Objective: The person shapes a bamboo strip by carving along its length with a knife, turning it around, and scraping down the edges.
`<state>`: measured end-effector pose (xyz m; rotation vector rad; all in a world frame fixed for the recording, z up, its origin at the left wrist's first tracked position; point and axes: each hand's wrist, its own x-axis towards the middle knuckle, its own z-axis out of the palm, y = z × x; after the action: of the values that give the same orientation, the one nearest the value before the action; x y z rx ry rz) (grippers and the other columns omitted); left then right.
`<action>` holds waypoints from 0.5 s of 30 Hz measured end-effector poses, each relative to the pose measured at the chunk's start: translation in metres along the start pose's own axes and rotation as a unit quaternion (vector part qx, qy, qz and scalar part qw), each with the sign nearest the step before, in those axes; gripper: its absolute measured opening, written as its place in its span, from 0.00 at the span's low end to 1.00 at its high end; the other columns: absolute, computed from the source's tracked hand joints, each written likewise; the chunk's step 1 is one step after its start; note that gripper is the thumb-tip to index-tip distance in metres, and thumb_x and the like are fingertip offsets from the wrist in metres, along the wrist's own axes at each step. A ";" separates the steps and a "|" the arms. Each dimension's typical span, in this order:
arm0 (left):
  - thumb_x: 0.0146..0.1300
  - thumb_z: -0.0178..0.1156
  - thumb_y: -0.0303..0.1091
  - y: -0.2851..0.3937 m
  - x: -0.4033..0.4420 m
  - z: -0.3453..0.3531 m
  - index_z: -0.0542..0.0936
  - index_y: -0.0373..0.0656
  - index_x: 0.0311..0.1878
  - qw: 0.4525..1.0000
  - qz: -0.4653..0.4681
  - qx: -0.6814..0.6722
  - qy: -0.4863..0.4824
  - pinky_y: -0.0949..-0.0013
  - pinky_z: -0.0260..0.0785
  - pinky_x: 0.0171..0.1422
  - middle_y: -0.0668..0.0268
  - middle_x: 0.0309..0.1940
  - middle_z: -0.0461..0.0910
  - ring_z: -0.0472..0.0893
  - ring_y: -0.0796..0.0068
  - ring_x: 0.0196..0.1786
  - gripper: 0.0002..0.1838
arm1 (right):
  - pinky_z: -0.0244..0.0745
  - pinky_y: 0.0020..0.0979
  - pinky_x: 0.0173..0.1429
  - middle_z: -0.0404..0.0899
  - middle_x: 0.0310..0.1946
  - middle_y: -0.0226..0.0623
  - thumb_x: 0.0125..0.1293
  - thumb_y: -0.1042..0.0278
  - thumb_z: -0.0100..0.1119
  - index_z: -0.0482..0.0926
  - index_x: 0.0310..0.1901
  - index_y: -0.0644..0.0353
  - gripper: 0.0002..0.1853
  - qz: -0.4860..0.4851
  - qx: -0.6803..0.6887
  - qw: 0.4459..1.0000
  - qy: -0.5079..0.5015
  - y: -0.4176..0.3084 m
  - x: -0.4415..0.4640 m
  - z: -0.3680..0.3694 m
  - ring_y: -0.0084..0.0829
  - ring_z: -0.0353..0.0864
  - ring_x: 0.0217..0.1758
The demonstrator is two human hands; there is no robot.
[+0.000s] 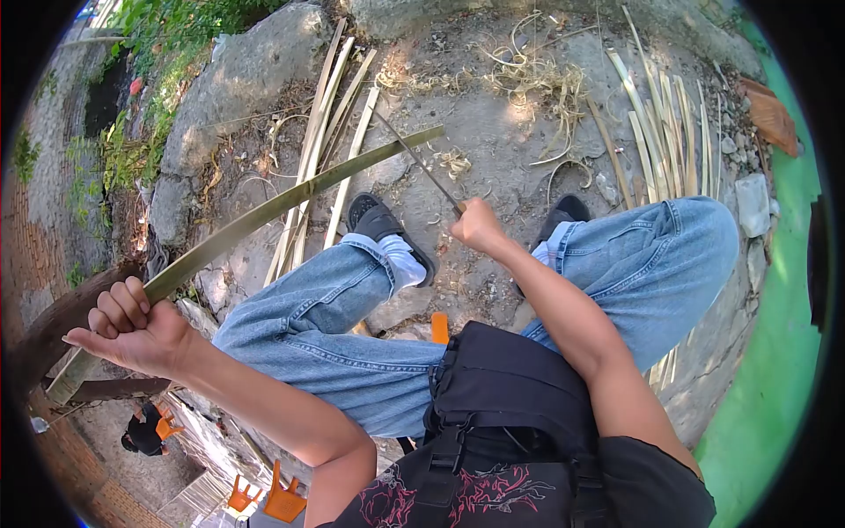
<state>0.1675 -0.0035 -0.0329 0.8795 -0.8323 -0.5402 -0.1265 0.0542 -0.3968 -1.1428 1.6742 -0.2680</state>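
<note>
A long green bamboo strip (290, 199) slants from the lower left up to the upper middle. Near its lower end my left hand (141, 326) is wrapped round it, thumb pointing left. My right hand (480, 226) is closed on the handle of a thin-bladed knife (422, 167), between my knees. The blade points up and left, and it overlaps the strip near its upper end; whether they touch I cannot tell.
Split bamboo strips lie on the ground at upper left (322, 114) and upper right (656, 132). Curled shavings (550, 88) are scattered ahead. A green wall (766, 352) stands at right, orange chairs (283, 502) and a person (143, 431) at lower left.
</note>
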 end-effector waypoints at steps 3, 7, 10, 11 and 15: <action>0.68 0.54 0.53 0.001 0.002 0.002 0.49 0.54 0.17 1.000 0.000 -0.007 -0.002 0.74 0.39 0.24 0.76 0.14 0.45 0.45 0.82 0.18 0.31 | 0.77 0.41 0.39 0.80 0.28 0.61 0.43 0.69 0.59 0.80 0.26 0.72 0.12 0.041 -0.024 0.999 -0.005 0.018 0.012 -0.006 0.52 0.84 0.35; 0.68 0.54 0.53 0.001 -0.005 0.017 0.48 0.54 0.17 1.000 0.003 -0.007 -0.005 0.74 0.39 0.24 0.76 0.14 0.45 0.45 0.82 0.19 0.31 | 0.78 0.41 0.41 0.81 0.30 0.60 0.43 0.69 0.59 0.81 0.27 0.72 0.12 0.015 -0.014 1.000 -0.002 0.004 0.005 0.003 0.52 0.84 0.36; 0.68 0.54 0.53 0.003 -0.006 0.005 0.48 0.54 0.17 1.000 0.001 0.013 0.011 0.73 0.39 0.24 0.76 0.14 0.45 0.45 0.82 0.19 0.31 | 0.78 0.41 0.43 0.81 0.30 0.60 0.44 0.70 0.58 0.81 0.27 0.71 0.12 0.023 0.002 0.999 -0.030 0.004 -0.009 0.003 0.53 0.83 0.37; 0.69 0.53 0.53 0.001 -0.004 0.005 0.48 0.54 0.17 1.000 0.004 0.007 0.014 0.73 0.39 0.24 0.76 0.14 0.45 0.45 0.82 0.19 0.31 | 0.78 0.41 0.44 0.81 0.30 0.60 0.44 0.70 0.58 0.80 0.27 0.71 0.12 0.043 -0.016 0.999 -0.022 0.025 0.005 -0.004 0.54 0.83 0.37; 0.69 0.52 0.54 0.004 -0.009 0.017 0.48 0.54 0.17 1.000 0.005 0.005 0.009 0.73 0.39 0.25 0.76 0.14 0.44 0.45 0.82 0.19 0.31 | 0.78 0.40 0.44 0.81 0.31 0.60 0.44 0.70 0.58 0.81 0.27 0.70 0.11 0.037 -0.019 0.999 0.029 0.011 0.004 -0.004 0.53 0.83 0.39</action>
<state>0.1486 -0.0033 -0.0271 0.8884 -0.8229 -0.5196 -0.1356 0.0553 -0.4052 -1.1071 1.7749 -0.2247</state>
